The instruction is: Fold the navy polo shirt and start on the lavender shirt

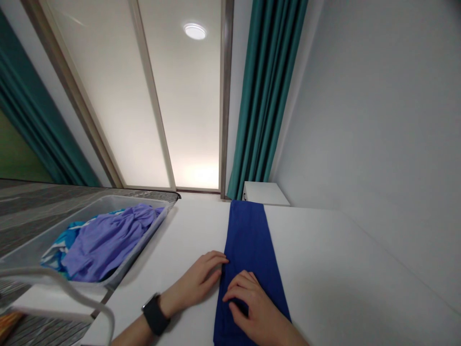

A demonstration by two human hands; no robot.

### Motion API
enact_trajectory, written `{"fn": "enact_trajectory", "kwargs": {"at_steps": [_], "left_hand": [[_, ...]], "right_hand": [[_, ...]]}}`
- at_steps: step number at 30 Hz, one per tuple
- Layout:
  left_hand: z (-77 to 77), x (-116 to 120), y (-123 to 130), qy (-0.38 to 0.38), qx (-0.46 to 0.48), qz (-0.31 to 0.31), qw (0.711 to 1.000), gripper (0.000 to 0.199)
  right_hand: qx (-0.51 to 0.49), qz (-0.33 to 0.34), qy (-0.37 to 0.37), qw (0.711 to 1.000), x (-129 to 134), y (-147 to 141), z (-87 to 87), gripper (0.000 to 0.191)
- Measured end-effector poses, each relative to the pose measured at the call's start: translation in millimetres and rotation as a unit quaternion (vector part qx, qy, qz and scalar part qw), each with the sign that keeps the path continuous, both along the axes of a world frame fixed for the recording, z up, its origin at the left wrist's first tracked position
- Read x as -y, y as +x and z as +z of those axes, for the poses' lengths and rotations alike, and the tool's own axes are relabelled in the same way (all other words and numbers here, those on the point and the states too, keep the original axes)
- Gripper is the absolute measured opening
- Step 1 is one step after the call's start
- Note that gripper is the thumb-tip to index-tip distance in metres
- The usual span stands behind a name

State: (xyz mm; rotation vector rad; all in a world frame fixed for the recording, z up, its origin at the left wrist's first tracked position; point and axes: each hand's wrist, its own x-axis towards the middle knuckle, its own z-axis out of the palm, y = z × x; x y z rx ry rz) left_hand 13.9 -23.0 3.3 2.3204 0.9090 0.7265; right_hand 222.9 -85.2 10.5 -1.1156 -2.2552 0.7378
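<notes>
A dark blue garment [248,235], folded into a long narrow strip, lies flat on the white table [317,269] and runs away from me. My left hand [203,276], with a dark watch [155,315] on its wrist, rests at the strip's left edge. Its fingers are stretched out and the fingertips touch the cloth. Over the nearer part of the garment is my right hand [250,302], its fingers loosely bent and the thumb apart from them. No cloth is visibly pinched in either hand. The garment's near end runs to the bottom of the view.
At the left stands a grey plastic basket [151,235] holding a purple cloth [111,235] and a blue-and-white patterned cloth [59,247]. A pale curved tube [72,290] crosses the lower left. Beyond the table are a white cabinet [266,193], teal curtains [268,96] and frosted sliding doors [187,110].
</notes>
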Motion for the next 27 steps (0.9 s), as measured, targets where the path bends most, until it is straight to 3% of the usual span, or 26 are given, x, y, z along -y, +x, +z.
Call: {"fn": "enact_trajectory", "kwargs": {"at_steps": [5, 10, 15, 21, 27], "left_hand": [[0.8, -29.7, 13.8, -0.126, 0.054, 0.103, 0.985, 0.032], [-4.3, -57.6, 27.3, -0.176, 0.051, 0.135, 0.974, 0.035], [-0.5, -66.7, 39.3, -0.163, -0.007, 0.164, 0.973, 0.037], [8.4, -80.3, 57.8, -0.098, -0.093, 0.26, 0.956, 0.043], [0.1, -89.9, 67.3, -0.117, -0.054, 0.238, 0.963, 0.039]], "right_hand": [[0.016, 0.009, 0.006, 1.0, 0.8, -0.4, 0.9, 0.023], [0.017, 0.0, -0.006, 1.0, 2.0, -0.7, 3.0, 0.023], [0.012, -0.002, -0.011, 1.0, 1.5, 0.0, 1.4, 0.024], [0.015, 0.004, -0.02, 1.0, 0.9, 0.4, 0.8, 0.023], [0.018, 0.009, -0.017, 1.0, -0.2, 1.7, -0.9, 0.023]]}}
